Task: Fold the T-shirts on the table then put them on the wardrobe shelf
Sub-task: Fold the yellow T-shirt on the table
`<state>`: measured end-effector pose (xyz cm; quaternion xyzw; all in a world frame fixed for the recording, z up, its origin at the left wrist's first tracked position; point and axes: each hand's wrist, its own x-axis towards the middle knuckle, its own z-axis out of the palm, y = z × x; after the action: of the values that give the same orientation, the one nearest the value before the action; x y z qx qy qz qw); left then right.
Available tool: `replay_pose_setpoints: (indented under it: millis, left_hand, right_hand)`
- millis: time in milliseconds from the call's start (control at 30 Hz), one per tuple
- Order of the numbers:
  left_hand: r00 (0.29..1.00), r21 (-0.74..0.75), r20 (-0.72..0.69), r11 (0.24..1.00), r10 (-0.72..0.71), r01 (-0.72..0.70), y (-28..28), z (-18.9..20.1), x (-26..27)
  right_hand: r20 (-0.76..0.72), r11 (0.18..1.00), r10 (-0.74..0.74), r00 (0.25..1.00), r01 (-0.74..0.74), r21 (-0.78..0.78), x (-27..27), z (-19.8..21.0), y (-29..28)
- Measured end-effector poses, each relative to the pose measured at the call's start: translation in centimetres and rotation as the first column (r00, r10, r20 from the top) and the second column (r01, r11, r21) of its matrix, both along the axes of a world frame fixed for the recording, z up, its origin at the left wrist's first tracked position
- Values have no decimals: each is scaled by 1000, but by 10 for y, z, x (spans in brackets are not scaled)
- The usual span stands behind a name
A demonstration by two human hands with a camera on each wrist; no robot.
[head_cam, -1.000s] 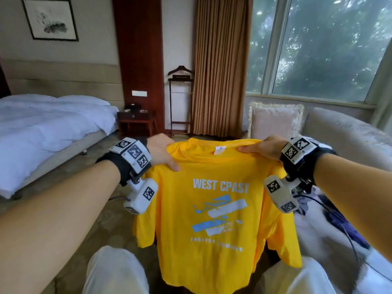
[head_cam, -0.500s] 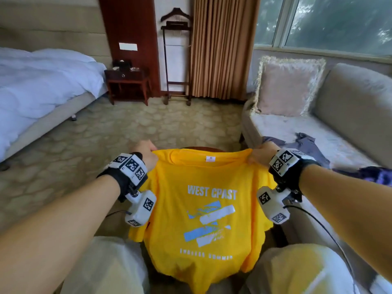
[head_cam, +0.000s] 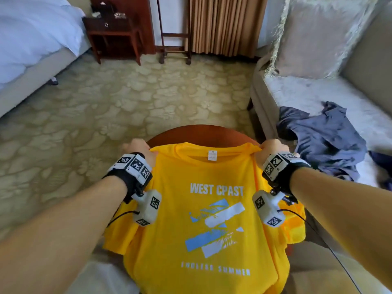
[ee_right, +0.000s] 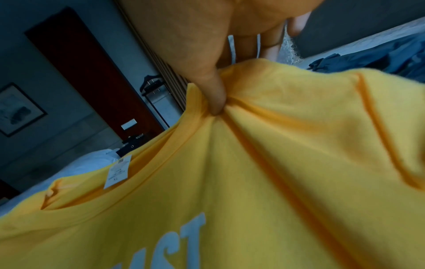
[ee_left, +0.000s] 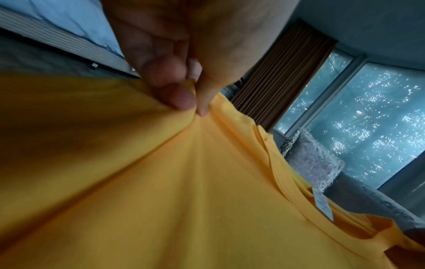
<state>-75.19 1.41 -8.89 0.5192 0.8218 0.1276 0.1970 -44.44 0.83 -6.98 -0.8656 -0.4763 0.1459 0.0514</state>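
I have lowered the yellow T-shirt [head_cam: 203,209] from chest height toward the round worktop [head_cam: 203,134]; my view has tipped down from window to carpet [head_cam: 127,98].

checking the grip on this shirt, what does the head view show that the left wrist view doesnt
Only the head view shows the right hand gripping the other shoulder, the WEST CPAST print, the round table and the blue garment on the sofa. Only the left wrist view shows the left hand's fingertips pinching a bunch of fabric, plus the window. Both show the left hand, the yellow T-shirt and its neck label.
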Motion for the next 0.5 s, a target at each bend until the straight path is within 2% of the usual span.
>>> replay_pose_setpoints:
  millis: [67,167,233,400,500]
  left_hand:
    - [999,-16,33,1000,27,-27,13,-6,3]
    - [1000,-78,11,997,-11,12,32,-13,5]
    - [1000,-60,26,998,3,-1,42,-22,6]
    - [998,-66,62,998,-17,21,48,-43,16]
    - [995,-134,-49,988,-83,76,37,-41,28]
  right_hand:
    - [-1,1000,3,1000,-3,-26,2,-17,18]
    - [-60,999,27,998,-28,-18,6,-39,45]
    - [-101,999,37,994,-36,10,7,-51,56]
    - [-82,998,49,995,-51,-22,13,-70,67]
    - [-75,997,33,997,-38,-68,18,-61,57]
